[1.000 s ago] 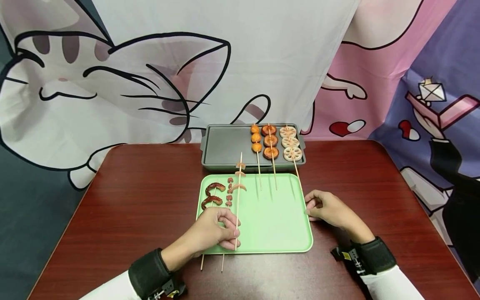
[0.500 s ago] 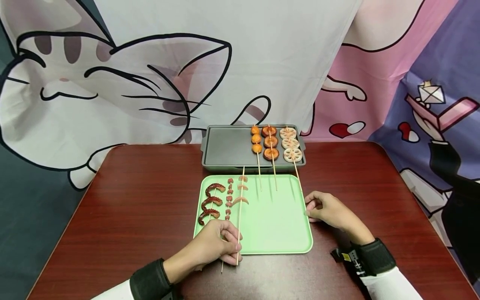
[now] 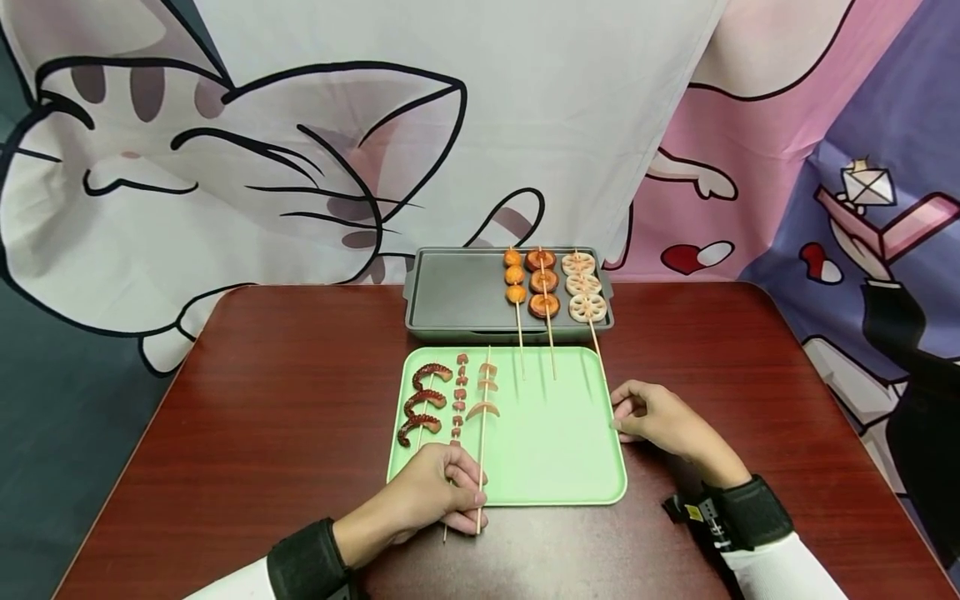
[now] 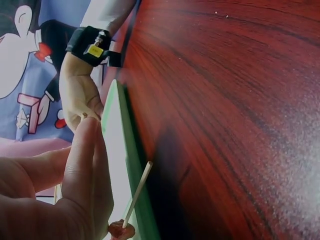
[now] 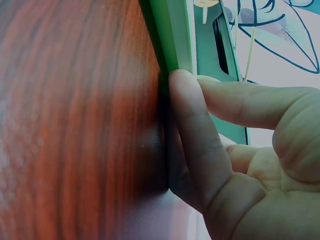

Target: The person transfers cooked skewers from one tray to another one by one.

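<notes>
On the dark red wooden surface [image 3: 285,400], head view: a green tray [image 3: 555,467] sits just before a grey baking pan [image 3: 457,292]. Left hand [image 3: 431,492] is at the tray's near edge, fingers curled, pinching the lower end of a shrimp skewer [image 3: 482,433] that lies along the tray with its tip pointing toward the pan. Beside it to the left lie a small-meat-piece skewer [image 3: 457,396] and an octopus-tentacle skewer [image 3: 422,404]. Three more skewers (orange balls [image 3: 513,275], brown rings [image 3: 542,283], lotus-root slices [image 3: 582,287]) rest with their food in the pan and their sticks over the tray. Right hand [image 3: 660,421] rests at the tray's right rim, fingers loosely bent, holding nothing.

Judgement: the shrimp skewer is light, its stick thin, stiff and snappable, and the pieces may slide; take hold at the bare lower stick.

Left wrist view: left-hand fingers [image 4: 82,165] lie against the tray rim [image 4: 117,150]; a stick end [image 4: 137,192] juts over the edge.

Right wrist view: right fingertips [image 5: 187,115] press the tray's rim [image 5: 172,35].

Room: a cartoon cat cloth backdrop [image 3: 225,167] hangs behind.
</notes>
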A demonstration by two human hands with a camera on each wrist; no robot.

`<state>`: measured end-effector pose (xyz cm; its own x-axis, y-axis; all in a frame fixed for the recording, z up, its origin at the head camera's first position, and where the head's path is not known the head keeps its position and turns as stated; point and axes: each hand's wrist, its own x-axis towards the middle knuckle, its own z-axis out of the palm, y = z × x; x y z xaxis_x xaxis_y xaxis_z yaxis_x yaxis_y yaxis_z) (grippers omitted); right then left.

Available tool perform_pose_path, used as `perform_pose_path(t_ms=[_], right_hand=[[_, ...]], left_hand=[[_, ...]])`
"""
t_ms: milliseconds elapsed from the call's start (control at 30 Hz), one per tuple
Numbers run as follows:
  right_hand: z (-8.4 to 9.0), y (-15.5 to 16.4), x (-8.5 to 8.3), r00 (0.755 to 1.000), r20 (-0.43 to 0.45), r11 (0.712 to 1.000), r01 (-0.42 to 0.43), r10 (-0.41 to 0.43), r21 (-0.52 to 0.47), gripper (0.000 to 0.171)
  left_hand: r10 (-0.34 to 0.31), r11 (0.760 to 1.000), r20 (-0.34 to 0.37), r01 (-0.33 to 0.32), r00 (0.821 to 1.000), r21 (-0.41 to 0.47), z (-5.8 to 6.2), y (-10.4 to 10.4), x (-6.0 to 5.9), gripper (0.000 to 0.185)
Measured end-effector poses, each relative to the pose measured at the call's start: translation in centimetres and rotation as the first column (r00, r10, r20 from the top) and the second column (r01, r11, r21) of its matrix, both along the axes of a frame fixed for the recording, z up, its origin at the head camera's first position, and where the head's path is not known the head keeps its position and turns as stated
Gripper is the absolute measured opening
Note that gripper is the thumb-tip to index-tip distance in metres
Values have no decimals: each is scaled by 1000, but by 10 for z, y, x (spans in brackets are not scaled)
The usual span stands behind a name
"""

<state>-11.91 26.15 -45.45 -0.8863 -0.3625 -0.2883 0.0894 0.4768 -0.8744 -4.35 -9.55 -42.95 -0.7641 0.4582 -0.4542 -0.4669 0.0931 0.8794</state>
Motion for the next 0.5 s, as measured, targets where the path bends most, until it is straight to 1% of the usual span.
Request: perform_pose_path(t_ms=[233, 367, 500], right_hand=[[-1, 2, -1, 1000, 6, 1000, 8, -8, 4, 29], [-3, 3, -3, 1000, -3, 1000, 10, -10, 19, 27], [-4, 3, -3, 1000, -6, 1000, 8, -8, 23, 27]], left_hand=[[3, 1000, -14, -3, 1000, -26, -2, 4, -2, 20], [10, 998, -42, -13, 999, -58, -3, 5, -1, 26], [12, 995, -85, -20, 996, -93, -3, 6, 1, 32]])
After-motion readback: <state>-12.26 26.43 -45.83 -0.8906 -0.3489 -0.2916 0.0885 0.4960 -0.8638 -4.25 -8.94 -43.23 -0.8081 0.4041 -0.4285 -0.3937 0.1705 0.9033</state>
